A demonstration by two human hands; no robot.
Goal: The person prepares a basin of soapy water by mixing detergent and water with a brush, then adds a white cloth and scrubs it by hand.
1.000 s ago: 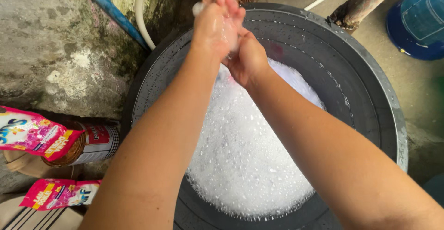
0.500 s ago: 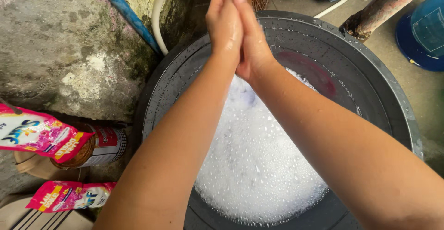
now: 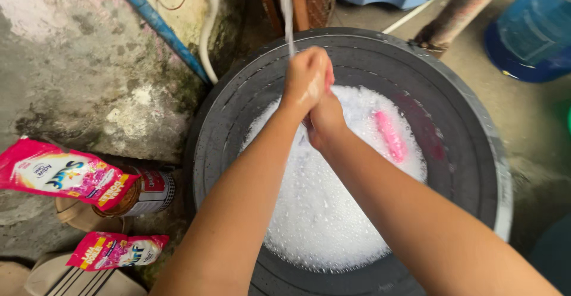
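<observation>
My left hand (image 3: 307,80) and my right hand (image 3: 324,119) are pressed together above a big dark round basin (image 3: 476,129). A thin stream of water (image 3: 287,16) falls from above onto them. Both hands are wet and soapy, with the left lying over the right. I see nothing held in either. White foam (image 3: 321,213) fills the basin, and a pink piece of cloth (image 3: 389,135) floats in it to the right of my hands.
Two pink detergent sachets (image 3: 65,177) (image 3: 116,251) and a tin can (image 3: 148,192) lie on the ground at the left. A blue pipe (image 3: 157,25) and white hose (image 3: 209,16) run along the mossy wall. A blue water container (image 3: 526,31) stands at the upper right.
My hands came down from the basin's far rim toward the foam, still rubbing together. The falling water stream and the pink cloth have come into view.
</observation>
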